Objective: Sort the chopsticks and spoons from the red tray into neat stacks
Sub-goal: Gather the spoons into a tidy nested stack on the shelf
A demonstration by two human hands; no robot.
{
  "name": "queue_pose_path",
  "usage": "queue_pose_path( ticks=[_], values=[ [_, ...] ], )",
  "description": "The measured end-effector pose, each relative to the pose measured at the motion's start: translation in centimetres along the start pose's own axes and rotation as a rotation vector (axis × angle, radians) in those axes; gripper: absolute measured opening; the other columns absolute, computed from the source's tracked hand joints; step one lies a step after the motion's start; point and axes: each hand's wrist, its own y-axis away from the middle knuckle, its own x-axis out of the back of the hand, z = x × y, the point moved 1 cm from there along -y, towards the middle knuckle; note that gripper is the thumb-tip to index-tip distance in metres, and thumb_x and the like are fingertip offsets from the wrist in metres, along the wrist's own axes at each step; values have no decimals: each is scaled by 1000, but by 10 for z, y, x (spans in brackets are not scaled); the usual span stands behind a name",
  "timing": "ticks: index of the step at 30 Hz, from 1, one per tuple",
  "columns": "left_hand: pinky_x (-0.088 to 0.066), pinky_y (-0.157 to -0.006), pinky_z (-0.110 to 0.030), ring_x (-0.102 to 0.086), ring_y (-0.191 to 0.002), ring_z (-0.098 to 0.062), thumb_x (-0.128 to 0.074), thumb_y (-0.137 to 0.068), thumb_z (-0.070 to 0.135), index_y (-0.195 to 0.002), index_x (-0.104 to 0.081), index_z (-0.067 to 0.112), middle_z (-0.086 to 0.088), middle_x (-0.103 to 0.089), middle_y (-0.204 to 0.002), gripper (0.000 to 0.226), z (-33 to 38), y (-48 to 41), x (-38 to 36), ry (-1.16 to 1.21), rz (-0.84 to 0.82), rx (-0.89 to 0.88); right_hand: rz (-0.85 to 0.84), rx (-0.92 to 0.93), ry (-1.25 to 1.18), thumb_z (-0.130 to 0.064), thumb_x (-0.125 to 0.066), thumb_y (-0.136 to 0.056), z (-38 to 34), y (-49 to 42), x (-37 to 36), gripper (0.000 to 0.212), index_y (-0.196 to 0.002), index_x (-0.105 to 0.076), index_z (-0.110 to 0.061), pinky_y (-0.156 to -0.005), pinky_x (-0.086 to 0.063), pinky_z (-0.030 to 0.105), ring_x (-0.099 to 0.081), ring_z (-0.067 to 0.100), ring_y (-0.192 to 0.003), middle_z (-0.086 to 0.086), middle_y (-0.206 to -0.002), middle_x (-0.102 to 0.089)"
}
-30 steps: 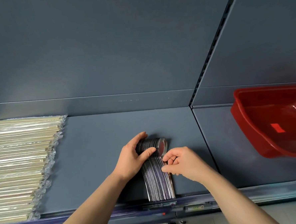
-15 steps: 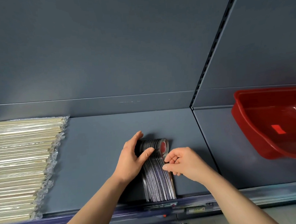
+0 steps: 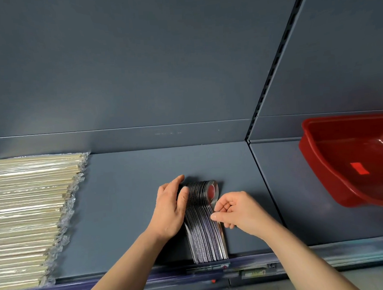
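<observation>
A row of metal spoons (image 3: 204,238) stands on edge on the grey shelf (image 3: 127,207), bowls toward the back wall, handles reaching the front lip. My left hand (image 3: 171,210) presses flat against the left side of the row, thumb over the bowls. My right hand (image 3: 237,211) has curled fingers and pinches the handle of the rightmost spoon. A wide stack of plastic-wrapped chopsticks (image 3: 31,217) lies at the shelf's left end. The red tray (image 3: 322,166) sits tilted on the right shelf section, and I see nothing inside but a red label.
A dark grey back panel rises behind the shelf. A slotted upright (image 3: 271,77) and a seam split the left and right shelf sections. A price-tag rail (image 3: 216,269) runs along the front edge.
My left thumb has straightened along the spoon bowls. My right hand shifted slightly down along the handles. The view has moved a little.
</observation>
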Motion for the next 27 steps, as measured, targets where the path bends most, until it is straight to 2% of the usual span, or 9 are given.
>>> queue_pose_path(
  ticks=[4, 8, 13, 17, 19, 23, 27],
  values=[
    [-27, -93, -14, -40, -113, -15, -34, -102, 9, -139, -47, 12, -1, -59, -120, 40, -5, 2, 6, -18, 18, 10, -6, 2, 7, -16, -82, -75, 0, 0, 0, 16, -76, -67, -14, -50, -47, 21, -60, 10, -52, 6, -68, -69],
    [-35, -96, -19, -54, -116, -19, -37, -97, 0, -131, -56, 9, -4, -62, -124, 40, -7, 1, 13, -1, 0, 31, -9, 3, 17, -16, -82, -76, -3, 1, 0, 16, -77, -67, -13, -50, -48, 21, -59, 9, -52, 4, -67, -68],
    [-27, -87, 3, -51, -110, -12, -42, -100, 3, -128, -58, 7, -4, -58, -119, 32, -4, 1, 16, 6, 7, 12, -8, 5, 32, -16, -81, -77, -5, 3, 0, 15, -80, -67, -10, -50, -48, 19, -59, 7, -52, 4, -67, -67],
    [-27, -86, 4, -51, -105, -8, -45, -101, 14, -127, -59, 10, -1, -56, -111, 30, -1, 5, 15, 10, 6, 2, -4, 7, 33, -17, -81, -77, -5, 3, 0, 15, -79, -68, -11, -51, -48, 19, -59, 8, -53, 5, -67, -68],
    [-32, -86, 0, -53, -102, -10, -46, -101, 18, -127, -59, 13, -1, -56, -108, 30, -1, 8, 14, 12, -1, 17, -2, 10, 32, -19, -81, -77, -4, 3, 0, 15, -79, -68, -12, -51, -48, 19, -60, 8, -53, 8, -69, -70],
    [-50, -91, -35, -60, -98, -21, -48, -100, 19, -125, -60, 13, -1, -59, -109, 28, -1, 12, 14, 2, -13, 48, 3, 18, 33, -22, -81, -77, -2, 3, 0, 14, -76, -69, -15, -51, -48, 19, -60, 7, -53, 3, -64, -70],
    [-51, -89, -38, -63, -91, -25, -50, -100, 17, -124, -60, 11, -2, -60, -110, 28, 1, 14, 13, -18, -6, 51, 5, 23, 29, -24, -80, -77, 0, 2, 0, 15, -76, -69, -15, -51, -48, 19, -60, 8, -52, 1, -61, -68]
  ],
)
